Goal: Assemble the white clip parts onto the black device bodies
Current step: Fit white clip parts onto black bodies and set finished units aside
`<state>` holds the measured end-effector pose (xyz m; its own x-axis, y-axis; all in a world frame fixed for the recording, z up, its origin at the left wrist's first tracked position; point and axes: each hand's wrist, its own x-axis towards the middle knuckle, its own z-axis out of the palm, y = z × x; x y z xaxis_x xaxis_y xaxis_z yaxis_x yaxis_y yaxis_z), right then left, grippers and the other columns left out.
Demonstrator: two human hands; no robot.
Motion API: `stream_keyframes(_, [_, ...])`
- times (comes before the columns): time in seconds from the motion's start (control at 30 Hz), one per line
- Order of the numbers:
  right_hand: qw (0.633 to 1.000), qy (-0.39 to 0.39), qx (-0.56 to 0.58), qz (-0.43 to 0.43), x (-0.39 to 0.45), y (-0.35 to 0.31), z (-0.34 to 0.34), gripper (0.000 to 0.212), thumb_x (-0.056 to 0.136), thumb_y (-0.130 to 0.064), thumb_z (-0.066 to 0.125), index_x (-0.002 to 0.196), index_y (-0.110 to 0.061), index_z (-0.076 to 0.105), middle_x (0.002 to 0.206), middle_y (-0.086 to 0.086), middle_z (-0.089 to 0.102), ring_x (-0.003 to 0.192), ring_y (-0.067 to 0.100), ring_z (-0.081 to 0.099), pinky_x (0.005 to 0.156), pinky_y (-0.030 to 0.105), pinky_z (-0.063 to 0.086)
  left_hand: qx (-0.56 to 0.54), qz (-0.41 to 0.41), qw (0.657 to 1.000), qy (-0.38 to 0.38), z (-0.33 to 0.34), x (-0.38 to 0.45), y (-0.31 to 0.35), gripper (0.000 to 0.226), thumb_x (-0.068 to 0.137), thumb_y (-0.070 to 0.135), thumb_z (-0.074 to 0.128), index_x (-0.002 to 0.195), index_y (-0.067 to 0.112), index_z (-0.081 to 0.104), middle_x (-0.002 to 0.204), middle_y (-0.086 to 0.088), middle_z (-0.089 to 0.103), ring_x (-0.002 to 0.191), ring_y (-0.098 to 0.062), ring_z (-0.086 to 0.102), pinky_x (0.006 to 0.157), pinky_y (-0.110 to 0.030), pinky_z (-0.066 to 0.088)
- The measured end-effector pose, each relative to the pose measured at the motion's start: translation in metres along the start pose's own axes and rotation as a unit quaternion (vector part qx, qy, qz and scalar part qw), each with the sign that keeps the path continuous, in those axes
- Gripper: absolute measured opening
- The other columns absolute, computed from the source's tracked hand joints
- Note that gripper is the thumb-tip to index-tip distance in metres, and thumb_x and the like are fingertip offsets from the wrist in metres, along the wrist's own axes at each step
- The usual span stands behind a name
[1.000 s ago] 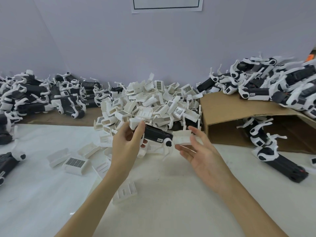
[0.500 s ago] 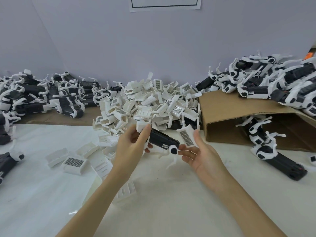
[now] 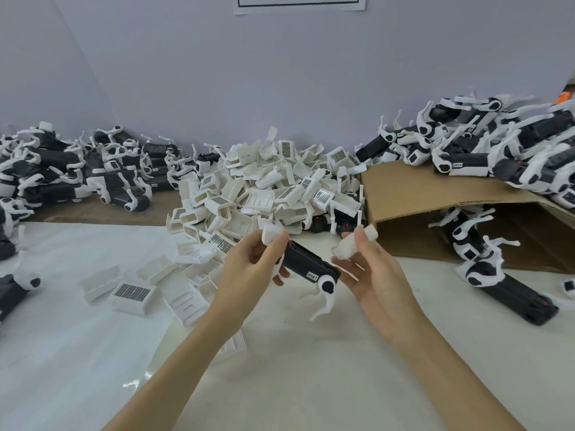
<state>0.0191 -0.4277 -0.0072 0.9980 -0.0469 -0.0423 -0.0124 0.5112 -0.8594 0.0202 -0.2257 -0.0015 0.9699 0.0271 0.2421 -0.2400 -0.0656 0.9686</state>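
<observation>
A: Left hand (image 3: 249,272)?
B: Its fingers (image 3: 278,244) curl round the upper end of a black device body (image 3: 306,265), held above the desk (image 3: 295,362). The body slants down to the right, its white-ringed end with a curved white arm lowest.

A: Right hand (image 3: 378,275)?
B: It pinches a white clip (image 3: 354,244) between thumb and fingertips, just right of the body and apart from it.

A: Surroundings?
B: A heap of white clips (image 3: 267,188) lies behind the hands. A cardboard box (image 3: 404,194) on the right carries more black-and-white devices (image 3: 497,150); another pile (image 3: 77,172) lies far left.
</observation>
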Motion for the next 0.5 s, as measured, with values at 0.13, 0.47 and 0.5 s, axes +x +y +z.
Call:
stream_keyframes(0.13, [0.922,-0.070,-0.342,-0.168,-0.007,0.013,-0.001,0.042,0.097,-0.066,0.049,0.104,-0.031,0.070,0.090,-0.005,0.058,0.084,0.008,0.058,0.081,0.022,0.049,0.024,-0.004,1.000,-0.018,0.002,-0.001,-0.003,0.039,0.103,0.045,0.065,0.100,0.007,0.070,0.080,-0.016,0.072,0.064,-0.018,0.067,0.062,-0.026,0.056])
stream_keyframes(0.47, [0.784,-0.065,-0.547,-0.286,-0.017,0.025,0.005,0.053,0.098,-0.056,0.055,0.145,-0.031,0.057,0.108,-0.020,0.062,0.104,0.007,0.058,0.086,0.024,0.050,0.078,0.023,0.996,-0.022,0.002,-0.003,-0.006,0.051,0.095,0.055,0.064,0.090,0.004,0.063,0.076,-0.016,0.064,0.069,-0.030,0.069,0.060,-0.031,0.056])
stream_keyframes(0.5, [0.777,-0.056,-0.551,-0.299,-0.018,0.024,0.005,0.048,0.097,-0.054,0.059,0.139,-0.031,0.060,0.104,-0.020,0.063,0.100,0.008,0.060,0.083,0.026,0.052,0.084,0.023,0.996,-0.020,0.003,-0.003,-0.006,0.048,0.095,0.055,0.063,0.089,0.007,0.064,0.075,-0.014,0.065,0.070,-0.032,0.070,0.060,-0.032,0.057])
